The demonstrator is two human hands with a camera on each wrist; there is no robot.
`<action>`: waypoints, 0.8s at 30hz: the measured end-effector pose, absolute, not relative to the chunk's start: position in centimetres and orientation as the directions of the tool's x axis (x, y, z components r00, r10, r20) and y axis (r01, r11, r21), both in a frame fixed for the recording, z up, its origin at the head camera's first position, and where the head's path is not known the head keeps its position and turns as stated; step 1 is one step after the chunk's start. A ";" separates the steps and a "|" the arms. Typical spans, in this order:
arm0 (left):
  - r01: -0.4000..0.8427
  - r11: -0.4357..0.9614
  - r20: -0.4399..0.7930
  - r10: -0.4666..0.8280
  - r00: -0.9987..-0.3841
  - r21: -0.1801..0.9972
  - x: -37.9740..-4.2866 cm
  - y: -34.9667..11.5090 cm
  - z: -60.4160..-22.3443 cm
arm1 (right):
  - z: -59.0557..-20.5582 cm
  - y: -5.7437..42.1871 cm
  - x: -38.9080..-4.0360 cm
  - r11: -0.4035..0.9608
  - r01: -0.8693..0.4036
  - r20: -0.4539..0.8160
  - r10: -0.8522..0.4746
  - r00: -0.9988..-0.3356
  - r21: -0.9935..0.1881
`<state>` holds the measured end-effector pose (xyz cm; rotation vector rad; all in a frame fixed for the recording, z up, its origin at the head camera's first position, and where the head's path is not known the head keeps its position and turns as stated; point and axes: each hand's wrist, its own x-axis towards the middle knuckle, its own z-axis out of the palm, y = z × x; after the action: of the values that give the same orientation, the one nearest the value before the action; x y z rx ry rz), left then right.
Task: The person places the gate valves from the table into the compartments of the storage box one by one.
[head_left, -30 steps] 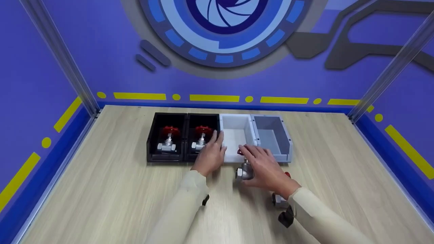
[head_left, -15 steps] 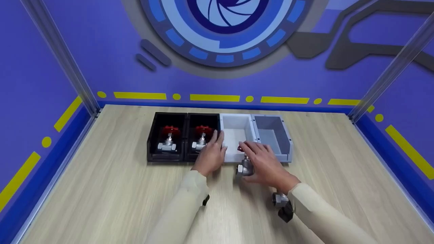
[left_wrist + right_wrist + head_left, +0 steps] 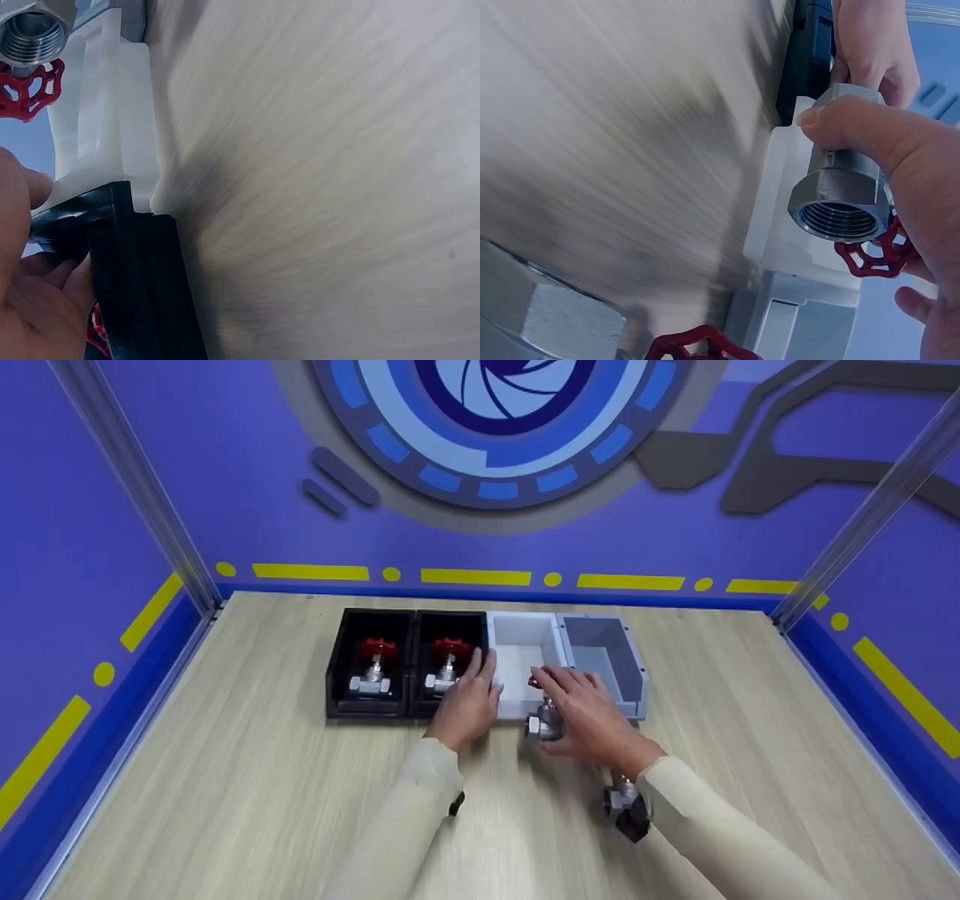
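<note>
My right hand (image 3: pixel 589 720) grips a metal gate valve (image 3: pixel 549 726) with a red handwheel, just before the front wall of the white bin (image 3: pixel 516 709). In the right wrist view, the thumb lies across the valve's body and its threaded opening shows. My left hand (image 3: pixel 466 709) straddles the side wall of the right-hand black bin (image 3: pixel 139 277) beside the white one, thumb on the white side and fingers on the black side. One more gate valve (image 3: pixel 369 684) stands in the left black bin (image 3: pixel 367 709), and another valve (image 3: pixel 439 682) in the black bin under my left hand.
A grey bin (image 3: pixel 634 694) closes the row on the right. Under my right forearm, another valve (image 3: pixel 615 801) stands on the wooden table (image 3: pixel 225 780), partly hidden by the sleeve and wrist camera. Blue panels (image 3: pixel 187 472) enclose the back and sides.
My right hand has lifted the gate valve slightly and moved it forward, toward the white bin. My left hand and the bins stay where they were.
</note>
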<state>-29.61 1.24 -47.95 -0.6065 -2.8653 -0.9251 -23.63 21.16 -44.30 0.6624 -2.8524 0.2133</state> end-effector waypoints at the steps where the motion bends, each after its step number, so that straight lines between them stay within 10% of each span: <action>1: 0.388 0.741 0.182 0.347 -0.920 0.549 -29.6 1.2 -47.9 | -44.3 21.2 -23.7 0.889 -0.449 0.233 -0.419 -0.877 -0.091; 24: 0.396 0.739 0.201 0.344 -0.917 0.545 -29.5 1.3 -48.1 | -43.6 21.3 -25.2 0.884 -0.456 0.220 -0.428 -0.877 -0.100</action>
<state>-29.54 1.25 -48.15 -0.6073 -2.8481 -0.9229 -25.20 21.27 -43.59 0.6782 -2.8618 0.2209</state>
